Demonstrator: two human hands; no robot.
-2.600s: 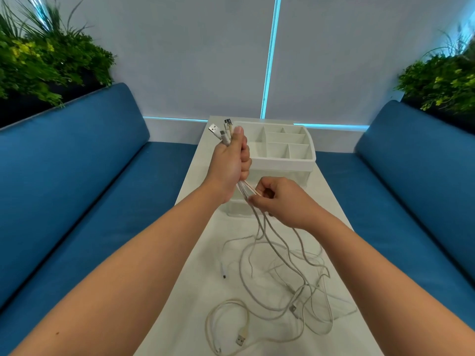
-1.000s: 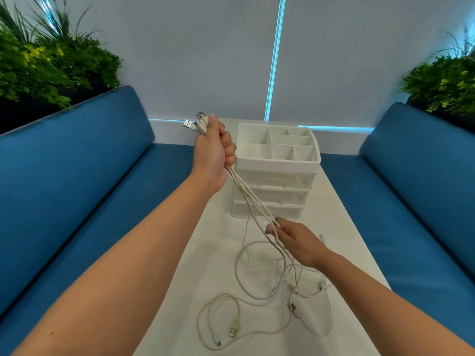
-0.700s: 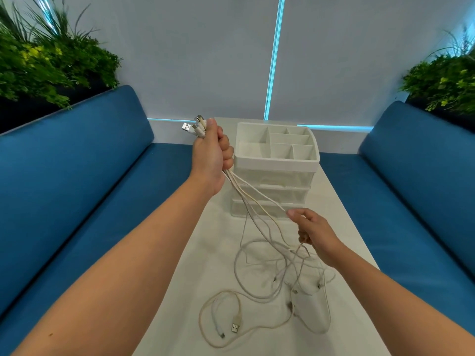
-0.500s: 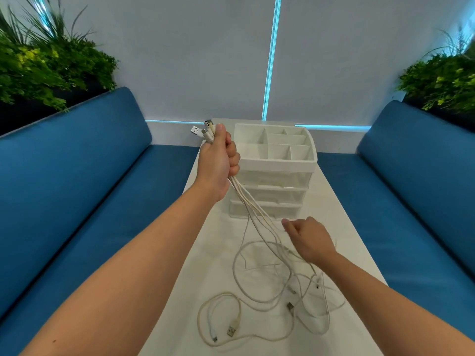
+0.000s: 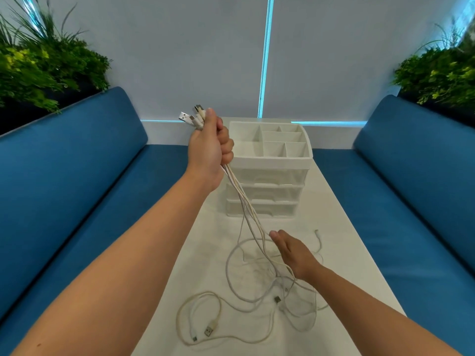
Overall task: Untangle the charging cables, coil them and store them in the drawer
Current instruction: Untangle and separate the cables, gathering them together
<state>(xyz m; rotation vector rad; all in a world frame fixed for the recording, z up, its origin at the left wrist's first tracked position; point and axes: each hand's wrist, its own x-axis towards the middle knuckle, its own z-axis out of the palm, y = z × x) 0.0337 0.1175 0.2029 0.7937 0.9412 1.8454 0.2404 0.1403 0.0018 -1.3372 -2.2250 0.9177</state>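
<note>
Cables [image 5: 246, 214]: several thin white and cream leads, bunched at the top, tangled in loose loops on the white table [image 5: 205, 253].
Axis: steep, plug ends [image 5: 191, 116] uppermost, strands slanting down-right.
Left hand [image 5: 209, 147]: fist clenched round the bunch, raised beside the drawer unit [image 5: 267, 176].
Right hand [image 5: 293, 253]: fingers straight, gripping nothing, against the hanging strands.

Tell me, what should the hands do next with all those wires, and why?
Probably the right hand, open beside the hanging strands, should close on one cable and slide down it. The left hand grips the cables by their plugs, raised, but their lower ends lie looped over each other on the table, so they are not yet untangled.
</note>
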